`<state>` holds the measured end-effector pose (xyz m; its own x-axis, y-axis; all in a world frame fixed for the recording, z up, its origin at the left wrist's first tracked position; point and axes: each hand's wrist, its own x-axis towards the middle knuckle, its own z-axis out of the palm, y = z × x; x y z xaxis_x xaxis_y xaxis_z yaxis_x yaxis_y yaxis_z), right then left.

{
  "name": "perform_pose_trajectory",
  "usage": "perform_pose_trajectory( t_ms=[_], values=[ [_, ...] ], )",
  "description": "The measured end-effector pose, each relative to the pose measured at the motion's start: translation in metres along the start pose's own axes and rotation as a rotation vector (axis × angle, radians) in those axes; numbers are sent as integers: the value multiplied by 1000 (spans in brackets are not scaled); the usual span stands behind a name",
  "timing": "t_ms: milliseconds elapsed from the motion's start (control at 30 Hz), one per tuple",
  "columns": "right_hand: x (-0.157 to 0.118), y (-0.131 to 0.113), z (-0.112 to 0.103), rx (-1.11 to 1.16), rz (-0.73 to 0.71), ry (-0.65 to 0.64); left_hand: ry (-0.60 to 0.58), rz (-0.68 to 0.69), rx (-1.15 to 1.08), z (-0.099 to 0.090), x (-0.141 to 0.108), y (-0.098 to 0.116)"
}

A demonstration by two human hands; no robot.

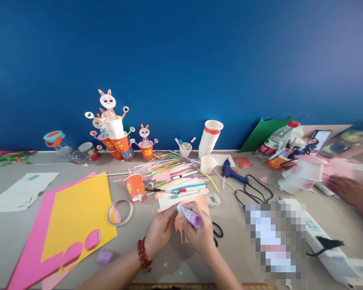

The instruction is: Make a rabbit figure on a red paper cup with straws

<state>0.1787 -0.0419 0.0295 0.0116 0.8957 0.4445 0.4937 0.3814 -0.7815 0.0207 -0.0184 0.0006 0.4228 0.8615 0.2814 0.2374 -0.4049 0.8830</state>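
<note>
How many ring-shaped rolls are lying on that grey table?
2: a pale, thin ring-shaped roll at the right edge of the yellow paper sheet, and a small, whitish tape roll beyond the right hand. Others may be hidden in the blurred clutter at far right.

Your tube [190,215] has a pale, patterned label and a purple end; your beaded bracelet [142,251] is dark red. Before you, one sheet [81,213] is yellow, one paper cup [134,187] orange with yellow print, and the tabletop [230,251] grey.
</note>
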Motion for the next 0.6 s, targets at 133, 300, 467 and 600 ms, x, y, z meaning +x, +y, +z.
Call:
perform_pose_trajectory(
  t_ms=[133, 300, 467, 600],
  values=[
    [1, 1, -1, 13, -9, -24, -22, 10, 27, -1, -1, 1],
    [3, 4, -2, -9, 18, -6, 9, 1, 14, 0, -1, 2],
    [1, 3, 1, -11, -19, -2, 16, -9, -35, 1, 0, 0],
    [0, 6, 2, -9, 18, 19, 48, -28, -90, 2, 1, 0]
  ],
)
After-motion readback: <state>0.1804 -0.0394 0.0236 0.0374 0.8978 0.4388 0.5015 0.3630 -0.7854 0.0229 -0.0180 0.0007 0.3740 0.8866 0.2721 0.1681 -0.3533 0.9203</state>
